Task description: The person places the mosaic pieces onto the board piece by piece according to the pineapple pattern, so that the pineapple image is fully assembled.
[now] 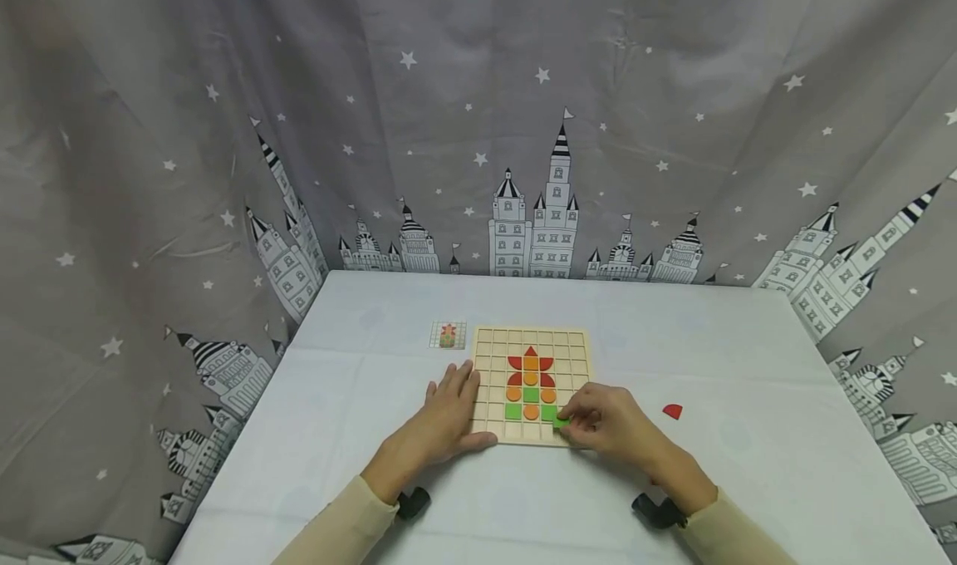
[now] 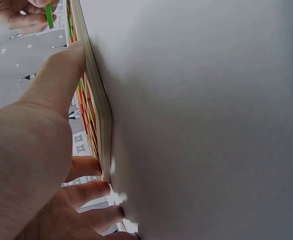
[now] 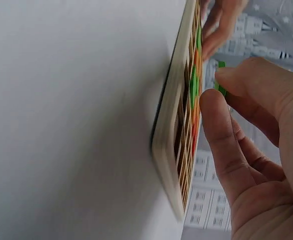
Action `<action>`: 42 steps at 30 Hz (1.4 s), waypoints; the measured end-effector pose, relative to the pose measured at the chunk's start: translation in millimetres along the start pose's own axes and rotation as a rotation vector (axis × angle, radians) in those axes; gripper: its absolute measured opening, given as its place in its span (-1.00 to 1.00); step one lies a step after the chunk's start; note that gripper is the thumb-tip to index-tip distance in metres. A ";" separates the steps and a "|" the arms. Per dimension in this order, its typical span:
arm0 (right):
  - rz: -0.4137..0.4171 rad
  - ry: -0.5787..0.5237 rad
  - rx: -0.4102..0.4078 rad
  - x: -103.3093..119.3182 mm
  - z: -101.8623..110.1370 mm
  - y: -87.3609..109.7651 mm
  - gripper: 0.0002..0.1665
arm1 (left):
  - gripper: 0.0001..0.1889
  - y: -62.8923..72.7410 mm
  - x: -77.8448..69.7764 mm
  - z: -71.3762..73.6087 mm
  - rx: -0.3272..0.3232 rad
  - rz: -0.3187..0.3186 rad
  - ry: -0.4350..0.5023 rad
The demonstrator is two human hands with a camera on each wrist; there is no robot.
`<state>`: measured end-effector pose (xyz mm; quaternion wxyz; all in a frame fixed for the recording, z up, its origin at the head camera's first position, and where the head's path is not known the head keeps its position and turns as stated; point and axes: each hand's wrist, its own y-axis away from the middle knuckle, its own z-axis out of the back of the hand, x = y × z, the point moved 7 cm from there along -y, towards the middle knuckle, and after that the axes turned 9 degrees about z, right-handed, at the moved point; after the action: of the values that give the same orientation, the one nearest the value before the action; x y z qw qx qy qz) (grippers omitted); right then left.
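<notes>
A wooden grid board [image 1: 489,346] lies on the white table, bearing a pattern of red, orange and green pieces. My right hand [image 1: 615,424] is over the board's front right corner, pinching a small green square tile [image 1: 560,423] between thumb and fingers. That tile is close beside the green square at the right of the pattern's lowest row; the right wrist view shows it edge-on above the board. My left hand [image 1: 447,415] rests along the board's left side with fingers extended, its thumb [image 2: 69,62] at the front edge.
A small card [image 1: 448,335] printed with a similar pattern lies behind the left hand, beside the board's far left corner. To the right of the right hand is a loose red quarter-circle piece [image 1: 673,411]. A grey curtain [image 1: 449,149] with castles hangs behind the table.
</notes>
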<state>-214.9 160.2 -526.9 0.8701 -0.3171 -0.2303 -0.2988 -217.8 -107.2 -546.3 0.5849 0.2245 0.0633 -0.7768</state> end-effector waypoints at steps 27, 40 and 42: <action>0.008 0.091 0.094 23.9 -40.9 -20.4 -0.88 | 0.19 -0.1 1.1 -1.1 0.002 0.011 -0.005; 0.067 0.095 0.087 26.6 -46.1 -24.1 -0.91 | 0.20 1.1 -0.1 -1.2 -0.004 0.020 -0.005; 0.077 0.099 0.084 27.2 -45.2 -24.2 -0.91 | 0.20 0.5 -0.2 -1.1 -0.005 0.020 -0.006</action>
<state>-202.0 103.9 -532.1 0.9038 -0.2737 -0.1871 -0.2705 -217.0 -106.8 -547.2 0.5936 0.2212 0.0611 -0.7713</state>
